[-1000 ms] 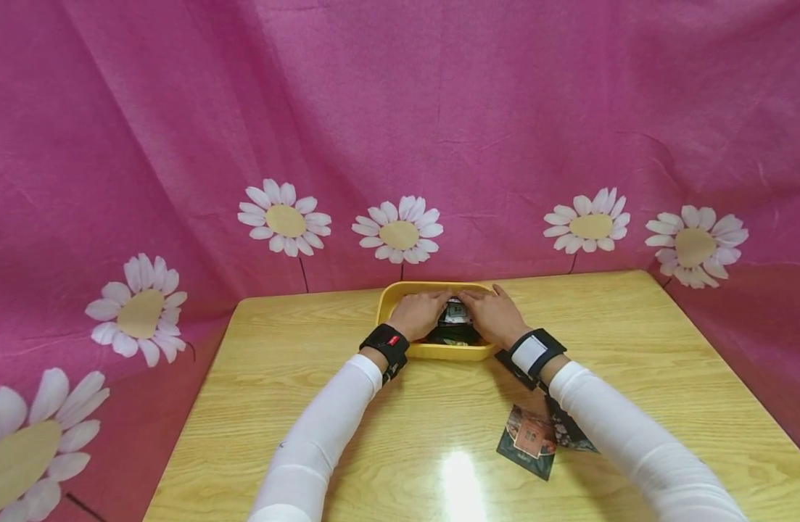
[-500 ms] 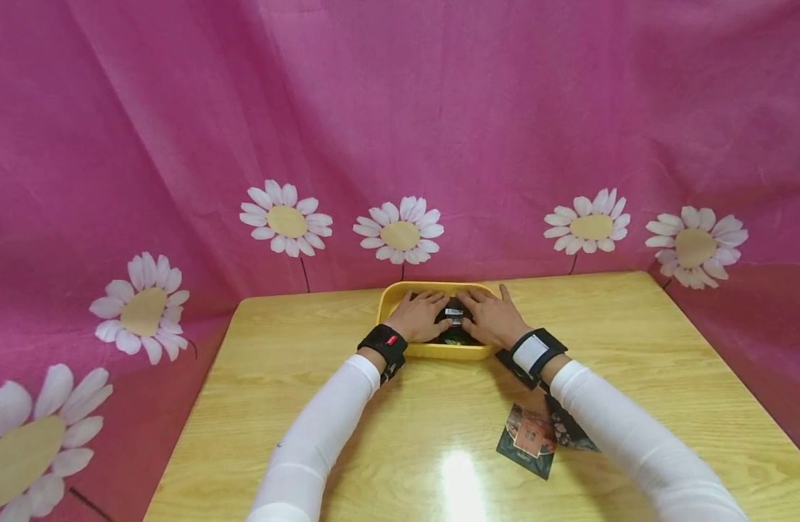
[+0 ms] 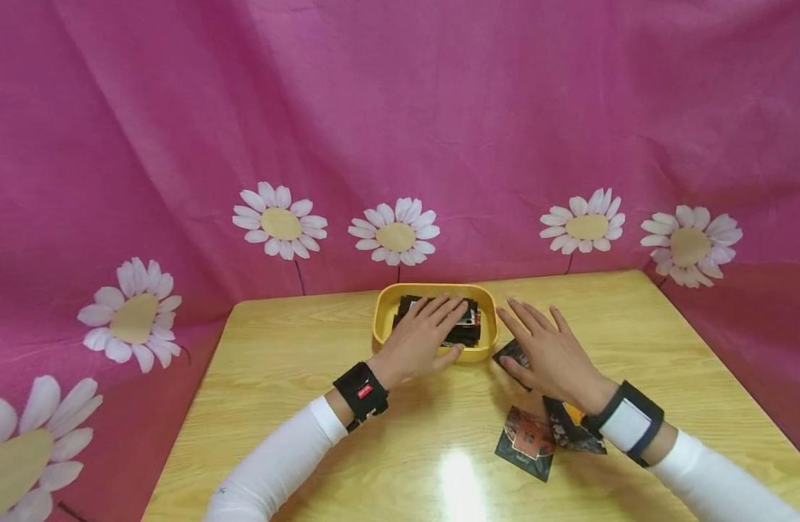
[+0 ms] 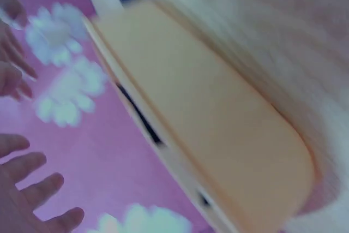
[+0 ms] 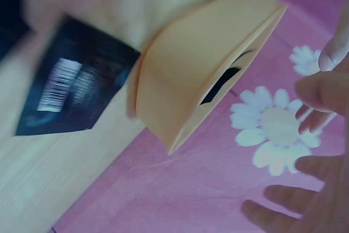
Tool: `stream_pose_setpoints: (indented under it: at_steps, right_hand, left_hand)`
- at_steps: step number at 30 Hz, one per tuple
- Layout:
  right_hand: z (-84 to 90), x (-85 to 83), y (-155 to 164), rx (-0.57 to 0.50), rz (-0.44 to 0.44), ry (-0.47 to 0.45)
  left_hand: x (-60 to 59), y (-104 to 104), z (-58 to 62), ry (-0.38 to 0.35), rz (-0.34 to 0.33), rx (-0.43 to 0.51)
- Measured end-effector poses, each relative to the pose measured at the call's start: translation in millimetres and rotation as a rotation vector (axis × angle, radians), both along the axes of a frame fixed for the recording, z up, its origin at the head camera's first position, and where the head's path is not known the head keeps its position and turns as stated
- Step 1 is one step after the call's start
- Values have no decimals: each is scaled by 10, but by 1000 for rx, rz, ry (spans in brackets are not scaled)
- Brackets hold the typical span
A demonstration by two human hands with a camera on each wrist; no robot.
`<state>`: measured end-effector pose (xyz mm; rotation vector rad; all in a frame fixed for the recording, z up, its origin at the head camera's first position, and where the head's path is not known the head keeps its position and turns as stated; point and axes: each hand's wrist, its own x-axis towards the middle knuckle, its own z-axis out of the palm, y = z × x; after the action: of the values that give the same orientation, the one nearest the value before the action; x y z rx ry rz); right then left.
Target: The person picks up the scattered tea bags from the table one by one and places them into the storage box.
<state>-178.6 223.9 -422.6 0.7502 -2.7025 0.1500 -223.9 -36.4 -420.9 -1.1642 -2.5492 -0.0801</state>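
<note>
The left hand [image 3: 421,336] is hovering with straight, spread fingers over the near part of the yellow tray [image 3: 385,320], holding nothing, its fingertips lying over the dark sachets [image 3: 470,328] that are piled inside the tray. The right hand [image 3: 548,353] is reaching just to the right of the tray, fingers also straight and fanned, empty, with its thumb side lying over a black sachet [image 3: 512,353] that is resting flat on the wooden table [image 3: 282,384] beside the tray's right wall; whether the hand is touching it cannot be told. In the right wrist view this black sachet [image 5: 71,83], showing a white barcode, is lying just beside the tray [image 5: 202,64]. Nearer the person, under the right wrist, two more sachets [image 3: 530,441] are lying on the table. A pink daisy-printed cloth [image 3: 400,130] is hanging behind the table.
</note>
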Motion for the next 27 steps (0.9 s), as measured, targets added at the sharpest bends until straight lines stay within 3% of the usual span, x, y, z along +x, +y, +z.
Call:
stream_pose_setpoints:
  at_steps: [5, 10, 15, 20, 23, 27]
  right_hand:
    - [-87, 465, 149, 34, -15, -16]
    - [-245, 793, 196, 23, -16, -44]
    - [-424, 1043, 207, 16, -54, -269]
    - [-535, 1130, 189, -16, -58, -482]
    - [-564, 1142, 163, -2, -14, -523]
    - [-576, 1145, 121, 23, 24, -483]
  left_hand:
    - [433, 195, 34, 73, -125, -6]
    - [695, 430, -58, -5, -205, -136]
    - [833, 575, -297, -112, -246, -278]
    - [875, 696, -471, -251, -267, -380]
    - [886, 751, -518, -280, -273, -410]
    - [914, 795, -561, -262, -262, -414]
